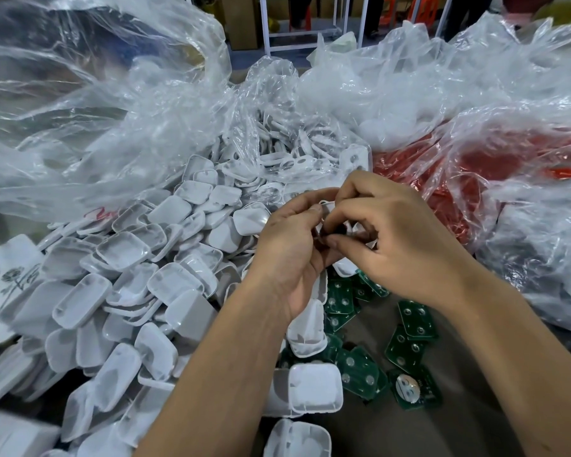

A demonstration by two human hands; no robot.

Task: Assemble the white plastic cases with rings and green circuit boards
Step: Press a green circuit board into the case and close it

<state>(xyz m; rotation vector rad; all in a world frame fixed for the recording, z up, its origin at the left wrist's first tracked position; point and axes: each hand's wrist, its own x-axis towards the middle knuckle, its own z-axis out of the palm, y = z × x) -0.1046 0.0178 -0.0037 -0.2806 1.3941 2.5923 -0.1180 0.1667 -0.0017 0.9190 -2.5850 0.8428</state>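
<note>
I read this as the fitting step: both hands are raised over the middle of the table, working one small white case part [327, 206] between them. My left hand [287, 245] has its fingers curled round the part from the left side, thumb on top. My right hand [396, 232] comes in from the right, its thumb and forefinger pinching at the same piece, the forefinger tip pressed near a dark spot at its lower edge. Most of the part is hidden behind the fingers, so I cannot tell whether a ring or a board is already seated, nor which way its long axis runs; only a pale rim shows at the top, facing away from me.

The pile of white cases [129, 291] spreads over the left half of the table, many lying hollow side up. The white rings [294, 153] sit in an opened clear plastic bag [145, 110] toward the far edge. The green circuit boards [412, 321] lie loose on the bare table just below my hands, toward the near edge, round pads upward. A red-filled bag [475, 166] lies at the right.

My guess for the next move: press the piece home with even thumb pressure, then reach down for a board and line it up with the case's outline.
</note>
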